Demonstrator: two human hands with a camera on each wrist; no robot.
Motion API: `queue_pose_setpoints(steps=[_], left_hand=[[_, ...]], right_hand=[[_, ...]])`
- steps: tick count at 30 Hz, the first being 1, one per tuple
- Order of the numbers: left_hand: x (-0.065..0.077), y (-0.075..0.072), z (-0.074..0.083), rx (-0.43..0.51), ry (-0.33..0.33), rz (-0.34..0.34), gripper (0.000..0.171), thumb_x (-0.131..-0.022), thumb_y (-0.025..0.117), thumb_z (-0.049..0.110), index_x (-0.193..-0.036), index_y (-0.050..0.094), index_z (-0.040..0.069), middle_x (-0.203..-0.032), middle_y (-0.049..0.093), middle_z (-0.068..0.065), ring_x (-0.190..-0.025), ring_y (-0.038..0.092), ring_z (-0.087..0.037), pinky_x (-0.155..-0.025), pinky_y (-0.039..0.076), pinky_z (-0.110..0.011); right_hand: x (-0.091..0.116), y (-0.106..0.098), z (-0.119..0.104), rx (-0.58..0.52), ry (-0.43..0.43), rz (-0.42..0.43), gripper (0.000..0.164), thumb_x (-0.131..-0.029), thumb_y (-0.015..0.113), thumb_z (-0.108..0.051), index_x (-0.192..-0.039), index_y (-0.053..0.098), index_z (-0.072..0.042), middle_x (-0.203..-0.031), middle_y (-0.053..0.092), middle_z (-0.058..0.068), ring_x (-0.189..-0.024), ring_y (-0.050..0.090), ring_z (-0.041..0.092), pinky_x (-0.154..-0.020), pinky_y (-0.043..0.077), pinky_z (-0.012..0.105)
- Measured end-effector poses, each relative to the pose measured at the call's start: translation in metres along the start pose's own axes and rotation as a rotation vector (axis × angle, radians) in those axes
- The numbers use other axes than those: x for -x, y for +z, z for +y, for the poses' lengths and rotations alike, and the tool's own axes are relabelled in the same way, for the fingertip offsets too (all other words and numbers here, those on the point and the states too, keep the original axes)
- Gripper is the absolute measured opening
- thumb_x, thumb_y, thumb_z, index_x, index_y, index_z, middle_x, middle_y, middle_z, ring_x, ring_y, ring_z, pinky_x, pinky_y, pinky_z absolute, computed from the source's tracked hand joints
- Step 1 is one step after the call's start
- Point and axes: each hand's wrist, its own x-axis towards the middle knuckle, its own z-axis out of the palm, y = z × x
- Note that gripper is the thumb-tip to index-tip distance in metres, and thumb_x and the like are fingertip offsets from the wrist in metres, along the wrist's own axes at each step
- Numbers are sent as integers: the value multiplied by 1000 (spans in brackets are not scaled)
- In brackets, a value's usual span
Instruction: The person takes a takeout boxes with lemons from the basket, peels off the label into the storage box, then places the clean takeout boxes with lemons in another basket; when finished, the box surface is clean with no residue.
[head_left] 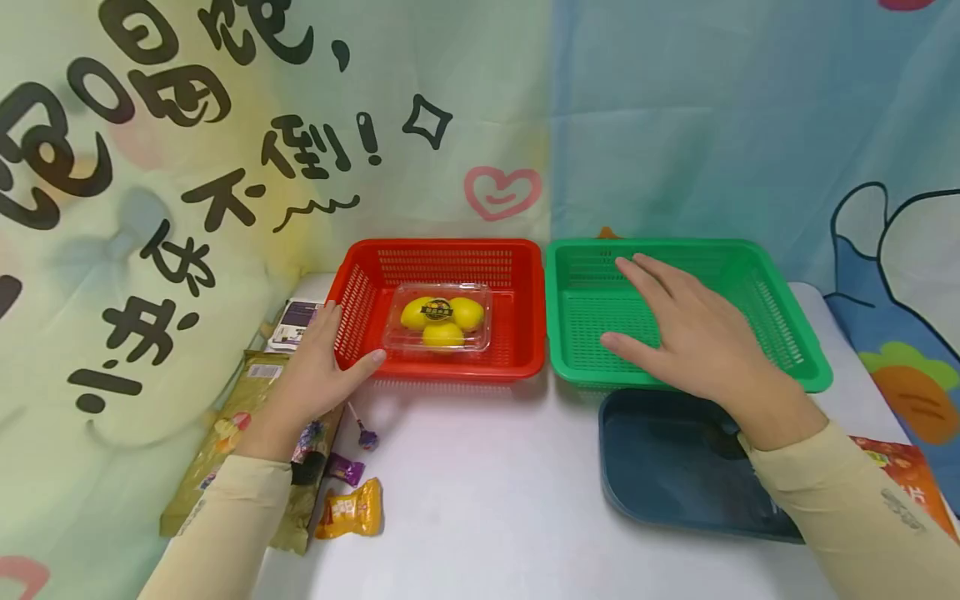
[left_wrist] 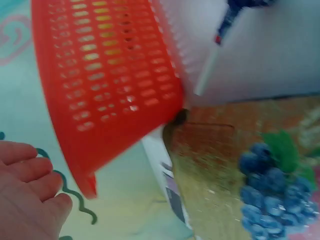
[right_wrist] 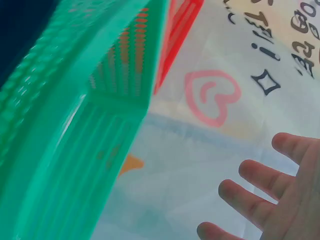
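Observation:
A red plastic basket [head_left: 517, 333] stands at the back of the table, holding a clear plastic box of yellow fruit [head_left: 442, 323]. My left hand [head_left: 318, 375] is at its left side, fingers straight and thumb spread toward the near rim; in the left wrist view that hand [left_wrist: 30, 195] shows empty beside the basket wall [left_wrist: 110, 75]. To the right, a green plastic basket [head_left: 592, 333] stands against the red one. Over it my right hand [head_left: 686, 333] hovers with fingers spread, and the right wrist view shows those fingers [right_wrist: 250, 205] holding nothing.
Under my left forearm lies a gold snack bag [head_left: 225, 433], with a lollipop [head_left: 367, 437], a purple wrapped candy [head_left: 345, 469] and an orange wrapped snack [head_left: 352, 510] beside it. A dark blue tray [head_left: 667, 475] sits before the green basket, near an orange-red packet [head_left: 907, 467]. Printed cloth hangs behind.

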Motion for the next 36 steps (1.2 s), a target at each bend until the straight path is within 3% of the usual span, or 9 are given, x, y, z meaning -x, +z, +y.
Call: queue_pose_setpoints(steps=[12, 17, 22, 25, 36], left_hand=[[3, 1, -20, -5, -118, 35, 111, -91, 65, 69, -168, 14, 7, -175, 14, -22, -157, 24, -52, -110, 42, -73], [4, 1, -24, -8, -138, 30, 113, -91, 65, 70, -168, 12, 7, -175, 14, -23, -156, 25, -52, -109, 42, -73], [4, 4, -30, -1, -151, 29, 113, -89, 65, 73, -169, 15, 10, -172, 23, -23, -151, 35, -51, -105, 48, -72], [4, 5, -34, -5, -157, 31, 114, -88, 63, 76, -169, 15, 12, -170, 28, -22, -149, 39, -49, -104, 50, -71], [3, 7, -35, -26, -180, 23, 117, -87, 60, 80, -169, 13, 12, -174, 22, -20, -155, 31, -48, -109, 45, -72]], right_hand=[[-45, 3, -48, -57, -72, 19, 93, -95, 58, -69, -169, 19, -28, -171, 32, 11, -153, 36, 37, -110, 49, 65], [-63, 9, -63, -79, -80, -6, 97, -93, 56, -75, -169, 17, -29, -171, 30, 9, -154, 35, 35, -110, 50, 64], [-81, 16, -75, -96, -83, -38, 97, -93, 52, -78, -169, 16, -30, -171, 29, 9, -155, 33, 35, -113, 48, 63], [-92, 21, -82, -115, -71, -59, 98, -92, 54, -78, -169, 17, -31, -171, 30, 9, -154, 34, 34, -110, 51, 63], [-136, 37, -97, -216, 4, -168, 99, -89, 66, -70, -167, 21, -29, -167, 35, 8, -152, 36, 31, -101, 58, 61]])
